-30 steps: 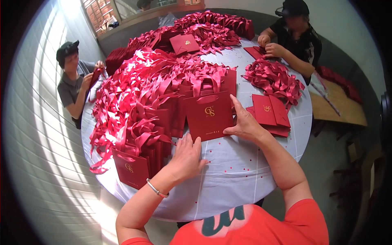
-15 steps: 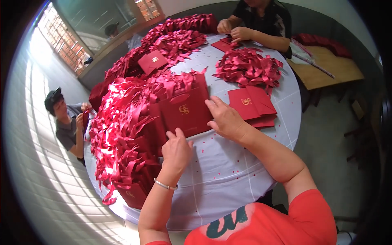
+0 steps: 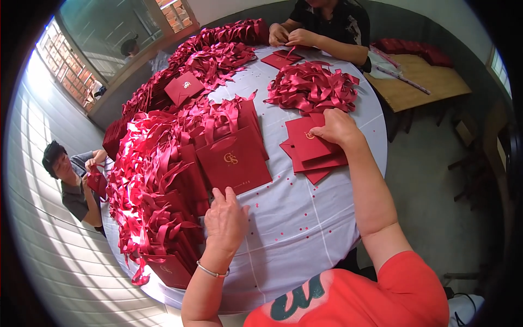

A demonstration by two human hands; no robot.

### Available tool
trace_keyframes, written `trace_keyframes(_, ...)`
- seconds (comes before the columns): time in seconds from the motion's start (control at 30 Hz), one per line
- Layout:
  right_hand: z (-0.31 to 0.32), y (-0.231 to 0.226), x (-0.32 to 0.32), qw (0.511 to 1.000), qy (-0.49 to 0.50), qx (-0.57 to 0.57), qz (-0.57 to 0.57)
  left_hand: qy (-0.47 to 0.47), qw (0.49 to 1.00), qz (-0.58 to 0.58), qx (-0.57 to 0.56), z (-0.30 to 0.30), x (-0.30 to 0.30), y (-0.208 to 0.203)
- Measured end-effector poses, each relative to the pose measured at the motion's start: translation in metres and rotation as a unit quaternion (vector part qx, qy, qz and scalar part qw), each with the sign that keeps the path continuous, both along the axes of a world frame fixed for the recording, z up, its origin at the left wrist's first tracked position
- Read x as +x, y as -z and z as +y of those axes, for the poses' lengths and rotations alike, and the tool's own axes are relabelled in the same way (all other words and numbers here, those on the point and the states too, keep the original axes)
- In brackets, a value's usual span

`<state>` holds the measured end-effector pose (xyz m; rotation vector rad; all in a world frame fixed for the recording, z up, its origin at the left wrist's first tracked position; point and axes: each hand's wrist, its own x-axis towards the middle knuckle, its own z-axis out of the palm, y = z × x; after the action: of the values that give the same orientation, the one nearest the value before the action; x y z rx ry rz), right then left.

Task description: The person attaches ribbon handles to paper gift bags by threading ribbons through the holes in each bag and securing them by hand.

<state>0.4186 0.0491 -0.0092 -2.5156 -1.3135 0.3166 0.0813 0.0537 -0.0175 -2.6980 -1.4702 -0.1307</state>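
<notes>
My right hand (image 3: 340,128) is closed over the upper right edge of a folded red paper gift bag (image 3: 301,143), its thumb on the front face. That bag tops a small loose stack of flat red bags (image 3: 318,173). My left hand (image 3: 225,220) has its fingers apart, their tips at the lower edge of a red gift bag (image 3: 234,168) with a gold emblem. This bag leans at the front of a row of similar bags with satin ribbon handles (image 3: 218,120). Whether the left fingertips press on it I cannot tell.
A heap of loose red ribbons (image 3: 313,88) lies beyond the stack. Ribboned bags (image 3: 158,180) crowd the left of the round white-covered table (image 3: 283,261). One co-worker's hands (image 3: 294,36) work at the far side; another person (image 3: 76,174) holds a red bag at left.
My right hand has moved right, from beside the leaning bag to the loose stack, and has taken hold of its top bag. The left hand has shifted slightly down, off the bag's face.
</notes>
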Motion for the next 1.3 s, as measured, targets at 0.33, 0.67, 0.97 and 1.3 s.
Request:
trace_keyframes(0.33, -0.014, -0.024, -0.051, 0.939, -0.127, 0.307, 0.089, 0.113, 0.924, -0.356, -0.082, -0.011, 0.01, -0.02)
trace_keyframes(0.67, -0.003, 0.0, -0.091, 0.9, -0.244, 0.357, 0.057, 0.052, 0.781, -0.539, -0.31, -0.005, 0.009, -0.021)
trace_keyframes(0.97, -0.001, 0.005, -0.106, 0.896, -0.251, 0.359, 0.079, -0.024, 0.669, -0.623, -0.405, -0.006, 0.004, -0.018)
trace_keyframes(1.3, -0.001, 0.013, -0.11, 0.873, -0.285, 0.392, 0.045, -0.074, 0.701, -0.563, -0.432, -0.006, -0.002, -0.02)
